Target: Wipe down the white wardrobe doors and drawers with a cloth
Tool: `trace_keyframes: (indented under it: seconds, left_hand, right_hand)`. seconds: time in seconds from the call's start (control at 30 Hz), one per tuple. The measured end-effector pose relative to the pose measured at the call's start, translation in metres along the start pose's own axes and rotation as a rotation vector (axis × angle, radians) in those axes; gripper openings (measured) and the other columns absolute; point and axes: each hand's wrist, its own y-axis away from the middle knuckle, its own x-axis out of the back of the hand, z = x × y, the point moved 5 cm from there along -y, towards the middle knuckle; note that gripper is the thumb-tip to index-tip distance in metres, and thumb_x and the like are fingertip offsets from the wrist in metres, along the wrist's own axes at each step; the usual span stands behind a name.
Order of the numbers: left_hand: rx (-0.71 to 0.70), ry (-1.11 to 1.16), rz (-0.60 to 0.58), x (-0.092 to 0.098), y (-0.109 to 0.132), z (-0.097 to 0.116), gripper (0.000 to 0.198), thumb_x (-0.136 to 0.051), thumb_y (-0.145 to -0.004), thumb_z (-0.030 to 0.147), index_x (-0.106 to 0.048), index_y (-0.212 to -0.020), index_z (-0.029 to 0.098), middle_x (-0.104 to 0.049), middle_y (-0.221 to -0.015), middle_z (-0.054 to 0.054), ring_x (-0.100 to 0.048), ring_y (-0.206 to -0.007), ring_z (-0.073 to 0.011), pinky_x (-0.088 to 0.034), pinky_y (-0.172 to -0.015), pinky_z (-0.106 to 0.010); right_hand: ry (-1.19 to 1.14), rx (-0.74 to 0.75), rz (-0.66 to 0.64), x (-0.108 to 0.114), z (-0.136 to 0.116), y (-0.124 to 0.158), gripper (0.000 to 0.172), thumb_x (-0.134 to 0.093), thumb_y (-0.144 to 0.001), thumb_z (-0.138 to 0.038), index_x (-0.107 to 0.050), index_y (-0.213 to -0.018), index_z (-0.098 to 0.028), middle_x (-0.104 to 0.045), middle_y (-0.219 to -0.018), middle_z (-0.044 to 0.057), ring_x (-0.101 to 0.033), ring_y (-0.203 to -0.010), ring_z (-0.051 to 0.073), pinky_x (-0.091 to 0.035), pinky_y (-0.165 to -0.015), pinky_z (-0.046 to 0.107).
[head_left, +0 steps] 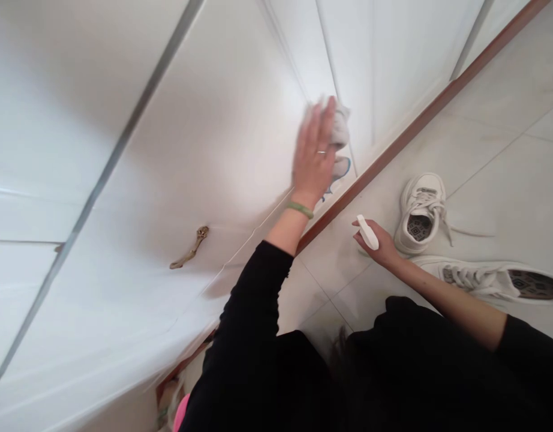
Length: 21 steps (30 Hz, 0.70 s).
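My left hand, with a ring and a green bangle on it, presses a crumpled whitish cloth against a white cabinet door. Its fingers lie stretched over the cloth, slightly blurred; a blue-edged part of the cloth hangs below the palm. My right hand is closed round a spray bottle, held above the floor to the right of the door. From above, only the bottle's white spray head shows clearly; most of its body is hidden.
A brass handle sticks out from the door. Reddish-brown trim runs along the cabinet's base. On the tiled floor are two white lace-up shoes, one by my right hand and another under my forearm. Something pink shows at the bottom.
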Motion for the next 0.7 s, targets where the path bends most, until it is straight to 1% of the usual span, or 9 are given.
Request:
trace_keyframes:
  seconds: [0.03, 0.1, 0.2, 0.3, 0.43, 0.5, 0.57, 0.63, 0.7]
  left_hand:
    - [-0.083, -0.019, -0.098, -0.015, -0.006, 0.009, 0.070, -0.032, -0.106, 0.012, -0.029, -0.176, 0.017, -0.025, -0.186, -0.005, 0.003, -0.175, -0.0184, -0.008, -0.145, -0.046]
    - [-0.219, -0.066, -0.248, -0.044, -0.004, 0.022, 0.076, -0.037, -0.100, 0.010, -0.030, -0.176, 0.013, -0.022, -0.187, -0.006, 0.003, -0.174, -0.0206, -0.011, -0.144, -0.047]
    - [-0.340, -0.125, -0.340, -0.079, 0.015, 0.029, 0.078, -0.034, -0.097, 0.007, -0.030, -0.175, 0.010, -0.017, -0.188, -0.004, 0.004, -0.172, -0.0181, -0.011, -0.142, -0.044]
    - [-0.400, -0.072, -0.408, -0.109, 0.038, 0.029, 0.075, -0.029, -0.097, 0.003, -0.036, -0.171, 0.006, -0.019, -0.187, -0.004, 0.005, -0.171, -0.0147, -0.004, -0.143, -0.037]
    - [-0.385, 0.086, -0.529, -0.142, 0.074, 0.021, 0.068, -0.028, -0.098, 0.003, -0.048, -0.164, 0.000, -0.026, -0.185, -0.007, 0.002, -0.171, -0.0169, 0.001, -0.144, -0.036]
    - [-0.355, 0.124, -0.609, -0.153, 0.100, 0.012, 0.067, -0.024, -0.101, 0.004, -0.050, -0.162, 0.000, -0.030, -0.184, -0.007, -0.004, -0.172, -0.0170, -0.002, -0.145, -0.035]
    - [-0.301, 0.152, -0.675, -0.157, 0.131, 0.000, 0.067, -0.021, -0.103, 0.006, -0.051, -0.163, 0.002, -0.033, -0.183, -0.007, -0.012, -0.173, -0.0168, -0.006, -0.147, -0.035]
    - [-0.216, 0.186, -0.717, -0.153, 0.164, -0.015, 0.066, -0.024, -0.104, 0.007, -0.049, -0.164, 0.004, -0.036, -0.181, -0.008, -0.018, -0.173, -0.0170, -0.012, -0.147, -0.038]
    - [-0.076, 0.284, -0.727, -0.143, 0.194, -0.028, 0.063, -0.029, -0.104, 0.006, -0.052, -0.163, 0.006, -0.041, -0.179, -0.011, -0.025, -0.172, -0.0182, -0.017, -0.147, -0.042]
  right_hand:
    - [0.004, -0.003, 0.005, 0.001, 0.000, 0.001, 0.038, -0.068, -0.102, -0.049, -0.066, -0.134, -0.028, -0.075, -0.124, 0.010, -0.077, -0.102, 0.028, -0.063, -0.095, 0.048]
    - [0.014, -0.009, 0.019, 0.002, 0.001, 0.002, 0.036, -0.067, -0.103, -0.048, -0.066, -0.134, -0.029, -0.076, -0.122, 0.009, -0.077, -0.101, 0.028, -0.063, -0.094, 0.049]
    - [0.014, 0.000, 0.032, 0.004, 0.001, 0.003, 0.036, -0.067, -0.103, -0.047, -0.067, -0.133, -0.029, -0.076, -0.120, 0.009, -0.077, -0.099, 0.028, -0.064, -0.093, 0.048]
    - [0.009, 0.011, 0.029, 0.003, 0.000, 0.001, 0.035, -0.067, -0.103, -0.047, -0.068, -0.133, -0.028, -0.076, -0.122, 0.010, -0.076, -0.098, 0.027, -0.064, -0.093, 0.047]
    - [0.027, 0.032, 0.008, 0.005, -0.005, -0.010, 0.037, -0.068, -0.102, -0.048, -0.069, -0.132, -0.027, -0.075, -0.128, 0.011, -0.076, -0.102, 0.028, -0.064, -0.097, 0.049]
    - [0.036, 0.037, -0.013, 0.008, -0.007, -0.019, 0.039, -0.068, -0.101, -0.049, -0.069, -0.133, -0.027, -0.076, -0.127, 0.011, -0.077, -0.099, 0.027, -0.064, -0.097, 0.048]
    - [0.040, 0.039, -0.025, 0.013, -0.009, -0.027, 0.040, -0.069, -0.100, -0.049, -0.069, -0.133, -0.027, -0.077, -0.123, 0.011, -0.077, -0.095, 0.027, -0.065, -0.094, 0.047]
    - [0.049, 0.043, -0.031, 0.018, -0.008, -0.031, 0.041, -0.070, -0.099, -0.051, -0.069, -0.133, -0.027, -0.077, -0.123, 0.011, -0.078, -0.095, 0.027, -0.066, -0.093, 0.047]
    - [0.061, 0.048, -0.036, 0.024, -0.005, -0.032, 0.043, -0.071, -0.098, -0.051, -0.070, -0.133, -0.027, -0.077, -0.125, 0.012, -0.078, -0.097, 0.028, -0.065, -0.094, 0.048]
